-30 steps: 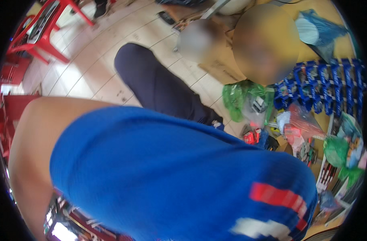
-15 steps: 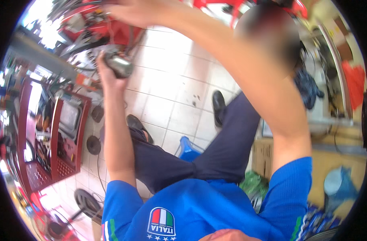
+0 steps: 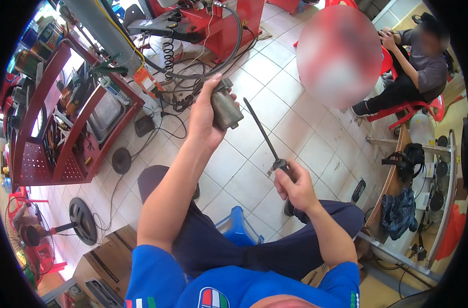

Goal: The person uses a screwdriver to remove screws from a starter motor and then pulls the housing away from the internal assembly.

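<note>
My left hand [image 3: 205, 115] is wrapped round a dull grey metal cylinder-shaped part [image 3: 226, 109] that looks like a small motor. Its near end shows small lugs, and my palm hides the left side. To the right, my right hand [image 3: 297, 186] grips the dark handle of a screwdriver [image 3: 263, 130]. The long black shaft slants up and left, its tip a little to the right of the metal part and apart from it.
At left stands a dark red tool rack [image 3: 72, 167] full of tools. A red cart [image 3: 241, 38] with a black hose and cables is ahead. A blue stool [image 3: 239, 226] sits between my legs. At far right a person [image 3: 421, 66] sits on a red chair. A fan [image 3: 31, 233] stands lower left.
My right hand has come back from the far left and now holds a screwdriver. My left hand, still holding the metal part, appears farther right. The whole view has shifted.
</note>
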Demonstrator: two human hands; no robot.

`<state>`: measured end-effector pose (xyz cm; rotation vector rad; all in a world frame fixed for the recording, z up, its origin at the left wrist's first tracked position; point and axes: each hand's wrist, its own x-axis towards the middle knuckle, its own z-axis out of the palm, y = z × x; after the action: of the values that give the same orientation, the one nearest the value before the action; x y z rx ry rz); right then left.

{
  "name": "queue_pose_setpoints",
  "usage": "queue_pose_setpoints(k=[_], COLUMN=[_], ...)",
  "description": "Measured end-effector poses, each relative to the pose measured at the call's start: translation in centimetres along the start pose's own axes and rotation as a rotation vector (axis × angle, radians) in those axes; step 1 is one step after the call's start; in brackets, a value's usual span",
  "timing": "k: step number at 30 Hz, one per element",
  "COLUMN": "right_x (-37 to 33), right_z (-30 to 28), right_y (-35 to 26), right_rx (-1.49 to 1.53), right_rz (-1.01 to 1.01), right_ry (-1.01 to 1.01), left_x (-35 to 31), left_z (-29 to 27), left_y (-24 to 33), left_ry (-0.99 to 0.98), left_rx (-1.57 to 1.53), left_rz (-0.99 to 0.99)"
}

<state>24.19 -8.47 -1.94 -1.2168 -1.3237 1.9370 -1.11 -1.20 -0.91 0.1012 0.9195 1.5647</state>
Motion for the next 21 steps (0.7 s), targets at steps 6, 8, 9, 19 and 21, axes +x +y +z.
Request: queue_pose_setpoints(k=[6,8,9,19,21], right_x=[0.8,0.9,0.9,1.1,1.1], right_z=[-0.1,0.2,0.3,1.3,1.3], right_y=[0.3,0.4,0.3,-0.1,-0.1], right_rx=[-0.010,-0.011,-0.018,-0.018,-0.033], right_rz=[-0.009,-0.014,-0.018,-0.028,-0.033], right_ry=[0.007,0.011,0.007,0.005,0.012], left_x=[-0.5,-0.7,-0.8,-1.4,-1.4], left_z=[1.1,1.1,1.3,1.6,1.6], left_y=[-0.2,-0.4,-0.5,-0.4,-0.3], left_ry=[-0.007,-0.011,-0.014,-0.064,-0.065], left_rx=[0.054,0.054,0.057,0.058,0.078], left_rz=[0.012,0.008,0.010,0.029,0.042])
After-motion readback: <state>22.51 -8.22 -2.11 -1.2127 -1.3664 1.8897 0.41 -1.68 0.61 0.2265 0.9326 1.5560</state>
